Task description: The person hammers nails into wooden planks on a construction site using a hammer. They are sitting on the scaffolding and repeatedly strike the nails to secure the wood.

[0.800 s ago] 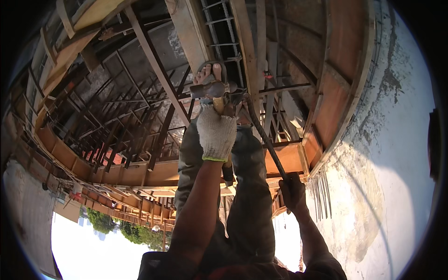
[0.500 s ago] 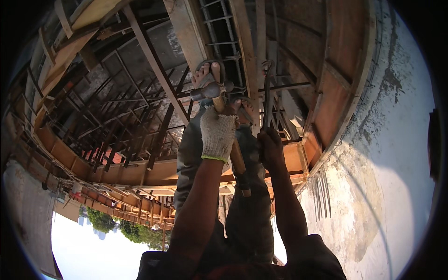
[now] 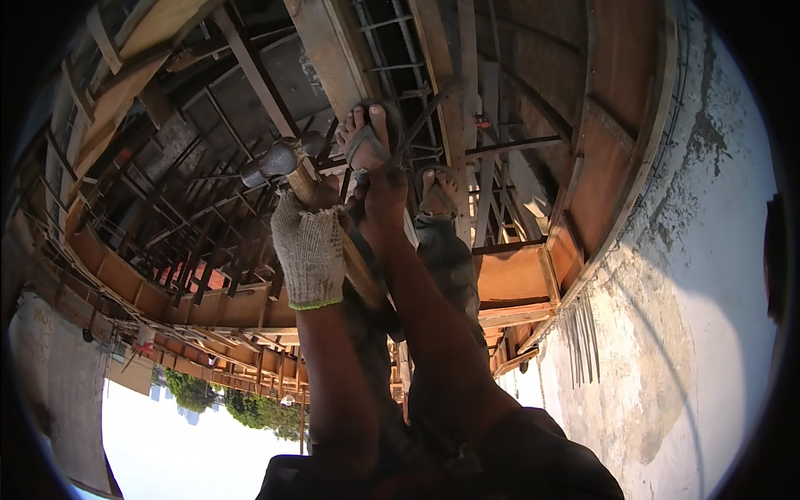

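Looking down in the head view, we saw the hammer slanting in front of the legs, its metal head left of the sandalled left foot. Our left hand, in a knitted glove, was closed round the wooden handle just below the head. We judged the tool top-heavy and stiff, the head dense, the wood not fragile but perhaps slick where worn; the knit should have helped the grip. Choked up there, the hold looked steady for carrying; nearer the handle's free end would have given more swing. Our right hand was beside the glove, its fingers seemingly curled round a dark bar, though we could not tell how firmly. We took the bar for rigid, heavy metal, best gripped along its shaft.
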### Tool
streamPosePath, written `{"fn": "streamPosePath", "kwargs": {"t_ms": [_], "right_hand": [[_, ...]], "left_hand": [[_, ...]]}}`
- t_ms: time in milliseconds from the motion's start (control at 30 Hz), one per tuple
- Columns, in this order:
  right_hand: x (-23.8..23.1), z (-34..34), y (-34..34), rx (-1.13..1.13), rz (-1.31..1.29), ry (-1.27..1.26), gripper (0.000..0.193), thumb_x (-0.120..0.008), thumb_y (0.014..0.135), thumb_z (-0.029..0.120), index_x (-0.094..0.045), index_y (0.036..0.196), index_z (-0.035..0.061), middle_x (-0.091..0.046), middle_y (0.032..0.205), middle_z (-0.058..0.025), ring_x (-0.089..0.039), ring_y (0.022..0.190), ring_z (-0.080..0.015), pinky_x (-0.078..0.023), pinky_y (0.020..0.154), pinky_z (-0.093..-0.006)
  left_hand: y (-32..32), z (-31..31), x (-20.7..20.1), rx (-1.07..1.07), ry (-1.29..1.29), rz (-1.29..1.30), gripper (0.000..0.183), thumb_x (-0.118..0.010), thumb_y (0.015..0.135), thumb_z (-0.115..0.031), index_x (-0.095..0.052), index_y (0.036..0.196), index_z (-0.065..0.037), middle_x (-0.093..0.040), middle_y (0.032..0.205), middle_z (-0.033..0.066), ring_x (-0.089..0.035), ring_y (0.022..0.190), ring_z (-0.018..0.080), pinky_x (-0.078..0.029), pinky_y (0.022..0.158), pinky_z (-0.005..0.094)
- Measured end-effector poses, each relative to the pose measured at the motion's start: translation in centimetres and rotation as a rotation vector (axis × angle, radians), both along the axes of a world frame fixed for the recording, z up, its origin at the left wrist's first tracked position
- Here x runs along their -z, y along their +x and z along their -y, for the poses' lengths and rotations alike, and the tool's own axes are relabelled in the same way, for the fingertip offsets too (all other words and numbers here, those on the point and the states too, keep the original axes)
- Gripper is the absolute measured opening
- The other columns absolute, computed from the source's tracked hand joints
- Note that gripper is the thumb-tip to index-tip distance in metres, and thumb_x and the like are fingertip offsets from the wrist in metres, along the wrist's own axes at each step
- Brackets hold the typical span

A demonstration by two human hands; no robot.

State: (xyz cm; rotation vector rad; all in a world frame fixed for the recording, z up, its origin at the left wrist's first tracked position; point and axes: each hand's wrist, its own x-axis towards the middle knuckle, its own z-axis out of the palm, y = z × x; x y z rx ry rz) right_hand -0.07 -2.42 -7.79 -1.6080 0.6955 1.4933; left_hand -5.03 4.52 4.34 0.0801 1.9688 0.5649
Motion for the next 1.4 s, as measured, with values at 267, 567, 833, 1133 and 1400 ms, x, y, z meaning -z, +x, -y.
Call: {"fn": "streamPosePath", "kwargs": {"t_ms": [267,567,833,1133,1400], "right_hand": [[0.2,1.5,-0.4,-0.095,0.152,0.002,0.012,-0.052,0.100,0.017,-0.051,0.100,0.0045,-0.049,0.071,-0.0012,-0.046,0.055,-0.0105,-0.041,0.049,-0.0294],[6.0,6.7,0.3,-0.629,0.879,0.253,0.018,-0.056,0.099,0.022,-0.051,0.105,0.0057,-0.052,0.078,-0.0011,-0.051,0.061,-0.0086,-0.043,0.049,-0.0273],[0.7,2.7,-0.2,-0.075,-0.098,-0.086,0.011,-0.055,0.097,0.022,-0.052,0.103,0.0129,-0.048,0.073,0.0033,-0.042,0.052,-0.0065,-0.036,0.044,-0.0255],[-7.4,2.9,5.4,-0.522,-0.006,-0.049,0.019,-0.064,0.096,0.025,-0.062,0.098,0.0056,-0.061,0.080,-0.0002,-0.057,0.069,-0.0082,-0.046,0.062,-0.0267],[-14.7,4.1,9.8,-0.416,-0.076,0.265,0.022,-0.071,0.086,0.009,-0.064,0.104,-0.0001,-0.069,0.090,-0.0077,-0.066,0.083,-0.0126,-0.052,0.071,-0.0257]], "left_hand": [[0.0,0.6,1.6,0.067,0.009,0.091,0.015,-0.071,0.090,-0.011,-0.062,0.100,-0.005,-0.064,0.081,0.0036,-0.060,0.062,0.0110,-0.048,0.057,0.0231],[0.6,0.6,1.8,0.008,-0.046,0.238,0.019,-0.074,0.088,-0.015,-0.060,0.096,-0.004,-0.062,0.076,0.0030,-0.061,0.063,0.0130,-0.048,0.055,0.0248],[-0.9,1.1,2.5,0.012,-0.055,0.140,0.020,-0.075,0.090,-0.020,-0.063,0.095,-0.005,-0.063,0.080,0.0009,-0.060,0.066,0.0080,-0.047,0.057,0.0220],[0.3,1.7,2.9,0.039,-0.051,0.244,0.037,-0.069,0.094,-0.043,-0.062,0.098,-0.007,-0.058,0.079,0.0005,-0.057,0.067,0.0100,-0.046,0.059,0.0262],[0.9,3.3,3.8,0.560,0.010,0.168,0.046,-0.052,0.100,-0.044,-0.054,0.116,-0.001,-0.058,0.096,0.0098,-0.060,0.087,0.0192,-0.050,0.076,0.0328]]}}
